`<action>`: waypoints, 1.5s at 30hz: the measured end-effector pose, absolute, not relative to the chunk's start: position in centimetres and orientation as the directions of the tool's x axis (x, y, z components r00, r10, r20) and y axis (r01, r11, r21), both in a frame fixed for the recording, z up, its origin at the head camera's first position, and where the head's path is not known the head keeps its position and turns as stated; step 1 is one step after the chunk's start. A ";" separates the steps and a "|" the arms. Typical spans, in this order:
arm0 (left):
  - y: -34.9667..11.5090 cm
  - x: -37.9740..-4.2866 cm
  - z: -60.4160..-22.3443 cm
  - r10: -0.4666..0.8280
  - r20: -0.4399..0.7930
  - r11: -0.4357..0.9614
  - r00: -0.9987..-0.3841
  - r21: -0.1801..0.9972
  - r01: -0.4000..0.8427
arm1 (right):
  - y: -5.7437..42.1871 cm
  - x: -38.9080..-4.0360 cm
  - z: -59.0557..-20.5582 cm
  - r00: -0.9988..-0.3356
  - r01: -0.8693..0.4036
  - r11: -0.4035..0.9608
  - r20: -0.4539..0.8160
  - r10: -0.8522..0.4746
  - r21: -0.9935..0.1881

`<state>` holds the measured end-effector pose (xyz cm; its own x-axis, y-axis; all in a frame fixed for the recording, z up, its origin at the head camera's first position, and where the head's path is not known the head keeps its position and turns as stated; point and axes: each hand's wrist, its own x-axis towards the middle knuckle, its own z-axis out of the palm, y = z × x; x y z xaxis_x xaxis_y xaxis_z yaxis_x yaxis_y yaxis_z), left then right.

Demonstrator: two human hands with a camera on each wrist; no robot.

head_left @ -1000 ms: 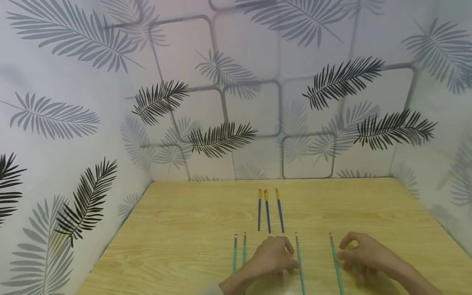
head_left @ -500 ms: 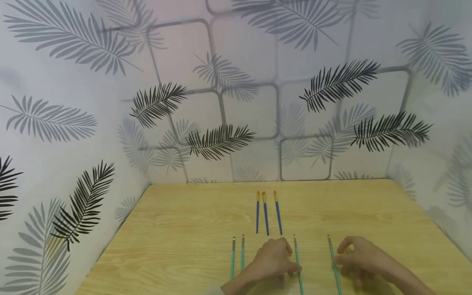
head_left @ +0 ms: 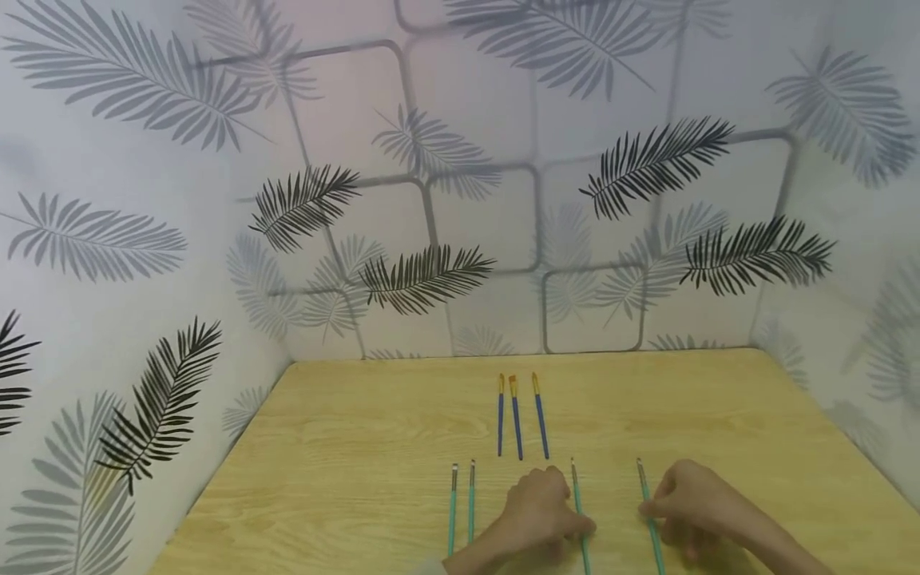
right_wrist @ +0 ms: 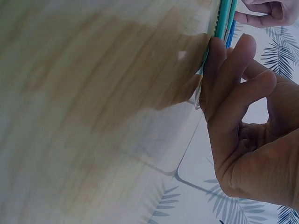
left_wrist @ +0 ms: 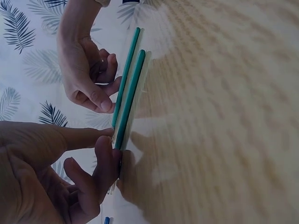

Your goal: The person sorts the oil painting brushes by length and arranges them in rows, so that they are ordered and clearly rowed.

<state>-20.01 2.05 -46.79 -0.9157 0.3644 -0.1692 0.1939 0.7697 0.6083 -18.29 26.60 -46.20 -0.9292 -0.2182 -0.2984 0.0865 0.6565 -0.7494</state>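
Observation:
A thin green-handled paintbrush (head_left: 577,499) lies on the table, handle end toward me. My left hand (head_left: 539,511) pinches it, with the thumb crossing over the handle. Thumb and finger come at that handle from opposite sides in the left wrist view, where the near green handle (left_wrist: 133,91) slants up past them. Farther right, my right hand (head_left: 697,503) pinches a second green paintbrush (head_left: 656,539) between thumb and fingers. In the right wrist view, the fingers (right_wrist: 233,88) of this hand hide part of its green handle (right_wrist: 222,21).
Left of my left hand lie two more green paintbrushes (head_left: 452,511), side by side. Three blue-handled paintbrushes (head_left: 517,427) lie farther back on the wooden table (head_left: 345,447). A wall (head_left: 489,311) with a leaf pattern rises behind the table.
My right thumb and fingers have closed in on the right green paintbrush. The left thumb has slid across the other brush's handle. The head view has shifted slightly.

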 end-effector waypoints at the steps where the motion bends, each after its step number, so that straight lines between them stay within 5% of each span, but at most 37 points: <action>1: 2.1 -20.1 -46.8 0.367 -0.162 0.774 -0.916 0.600 0.204 | 26.5 -18.3 -46.2 -0.930 0.073 0.663 -0.291 -0.224 -0.745; 9: 3.4 -20.2 -46.8 0.313 -0.181 0.853 -0.932 0.484 0.193 | 26.4 -18.4 -46.7 -0.930 0.026 0.676 -0.267 -0.255 -0.736; 31: 3.9 -20.1 -45.6 0.477 -0.184 0.844 -0.859 0.369 0.389 | 25.0 -18.4 -46.8 -0.942 0.064 0.753 -0.288 -0.171 -0.655; 45: 2.6 -20.2 -46.2 0.402 -0.165 0.790 -0.901 0.559 0.250 | 25.8 -18.5 -46.6 -0.918 0.019 0.696 -0.287 -0.272 -0.718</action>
<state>-20.19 2.63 -46.22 -0.9008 0.4016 -0.1652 0.2498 0.7903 0.5595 -18.46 25.81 -46.62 -0.9185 -0.2716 -0.2875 0.0191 0.6956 -0.7182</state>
